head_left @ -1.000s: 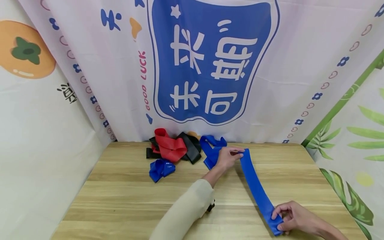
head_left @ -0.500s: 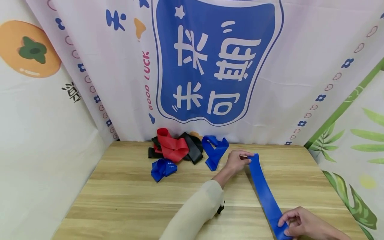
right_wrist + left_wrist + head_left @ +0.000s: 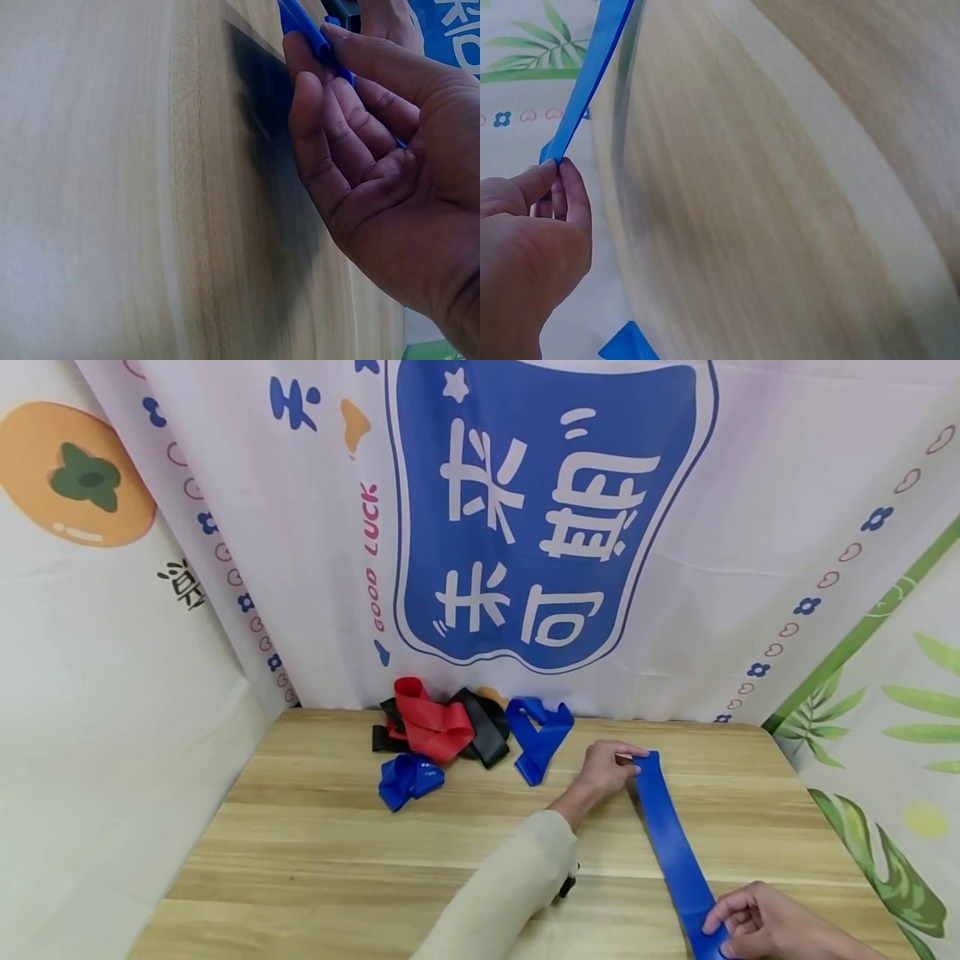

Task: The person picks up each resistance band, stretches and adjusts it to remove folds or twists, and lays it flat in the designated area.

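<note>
A blue resistance band [image 3: 675, 843] is stretched out lengthwise on the right side of the table, between my two hands. My left hand [image 3: 606, 768] pinches its far end between thumb and fingers; in the left wrist view the band [image 3: 596, 71] runs up from those fingertips, raised off the wood. At the near end, my right hand [image 3: 772, 922] pinches the band with thumb and forefinger. The right wrist view shows the band's edge [image 3: 296, 19] folded over between these fingertips, with the other fingers curled below. The nearest tip of the band leaves the head view.
Along the table's [image 3: 315, 827] back edge lie a red band [image 3: 442, 735], black bands [image 3: 486, 739] partly under it, and another blue band [image 3: 543, 743]. In front of them sits a bunched blue band [image 3: 408, 781] with white print. A printed curtain [image 3: 322, 568] hangs behind.
Both hands have shifted right and slightly nearer with the blue band between them. The other blue band at the back, partly covered before by my left hand, is now fully visible.
</note>
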`<state>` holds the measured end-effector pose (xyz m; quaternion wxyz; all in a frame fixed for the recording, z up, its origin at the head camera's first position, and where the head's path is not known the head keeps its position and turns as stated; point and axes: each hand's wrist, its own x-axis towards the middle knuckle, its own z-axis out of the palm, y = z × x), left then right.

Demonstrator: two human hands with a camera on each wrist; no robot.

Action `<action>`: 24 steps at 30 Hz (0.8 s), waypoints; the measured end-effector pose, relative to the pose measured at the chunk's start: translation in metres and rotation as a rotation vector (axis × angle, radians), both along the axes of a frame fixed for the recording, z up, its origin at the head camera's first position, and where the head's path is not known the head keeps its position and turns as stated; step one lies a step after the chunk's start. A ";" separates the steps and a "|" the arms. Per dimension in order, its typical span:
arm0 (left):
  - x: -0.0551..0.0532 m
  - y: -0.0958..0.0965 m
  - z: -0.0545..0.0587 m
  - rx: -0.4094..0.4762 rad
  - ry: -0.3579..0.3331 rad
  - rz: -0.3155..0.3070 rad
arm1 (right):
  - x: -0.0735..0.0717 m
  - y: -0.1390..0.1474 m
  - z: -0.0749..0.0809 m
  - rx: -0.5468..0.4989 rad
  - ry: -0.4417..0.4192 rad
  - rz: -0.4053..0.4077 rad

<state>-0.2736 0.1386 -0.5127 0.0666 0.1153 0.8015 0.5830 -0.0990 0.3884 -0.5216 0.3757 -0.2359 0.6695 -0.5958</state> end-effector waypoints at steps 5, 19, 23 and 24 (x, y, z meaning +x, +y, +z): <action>0.002 0.004 -0.006 -0.043 0.017 -0.026 | 0.002 0.004 -0.003 -0.012 0.001 0.007; 0.008 0.007 -0.010 -0.069 -0.015 -0.037 | 0.003 0.003 -0.013 -0.037 0.045 0.031; 0.007 0.008 -0.012 -0.047 -0.027 -0.049 | 0.002 0.003 -0.013 -0.040 0.030 0.040; 0.007 0.009 -0.013 -0.045 -0.028 -0.051 | 0.002 0.003 -0.013 -0.041 0.021 0.042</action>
